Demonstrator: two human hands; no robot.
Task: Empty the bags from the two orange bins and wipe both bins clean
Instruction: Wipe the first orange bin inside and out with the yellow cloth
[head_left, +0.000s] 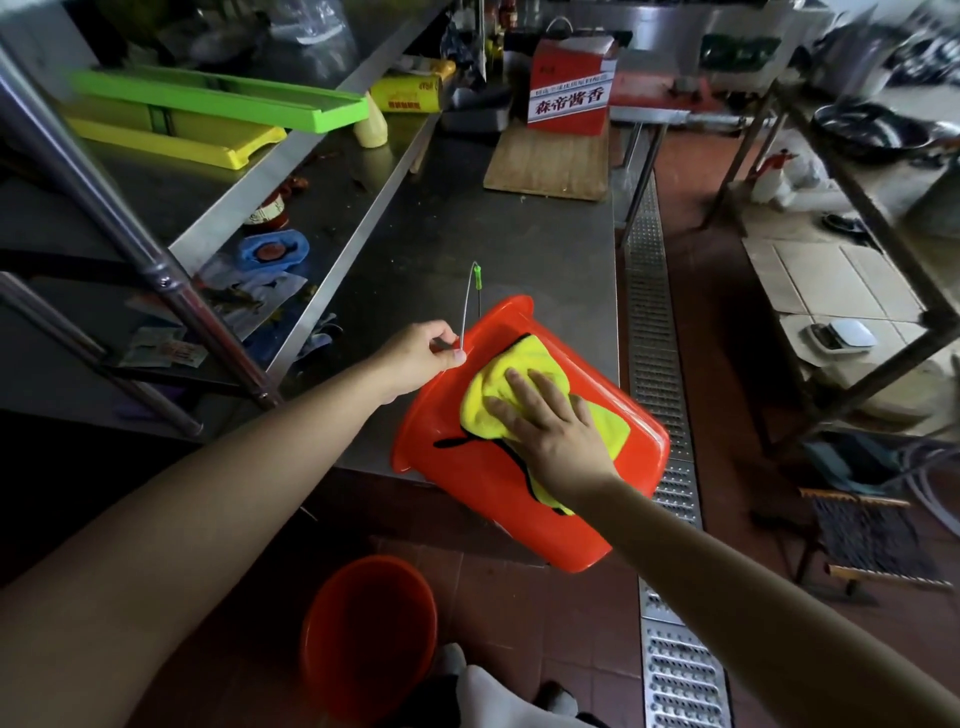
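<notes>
Tipped bin overhangs the table edge while being wiped.
Near, a second round orange plastic bin (369, 634) stands on the floor; farther, the right hand (553, 434) presses spread fingers on a yellow microfibre cloth (524, 395) against the tipped orange plastic bin (498, 499), the left hand (415, 358) pinching its thin wire handle (467, 306); hard pressure may slide it off the steel table (467, 228).

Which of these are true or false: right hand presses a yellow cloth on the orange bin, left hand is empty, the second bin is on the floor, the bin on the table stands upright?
1. The right hand presses a yellow cloth on the orange bin. True.
2. The left hand is empty. False: it pinches the bin's wire handle.
3. A second orange bin stands on the floor. True.
4. The bin on the steel table stands upright. False: it lies tipped over at the table's edge.
</notes>
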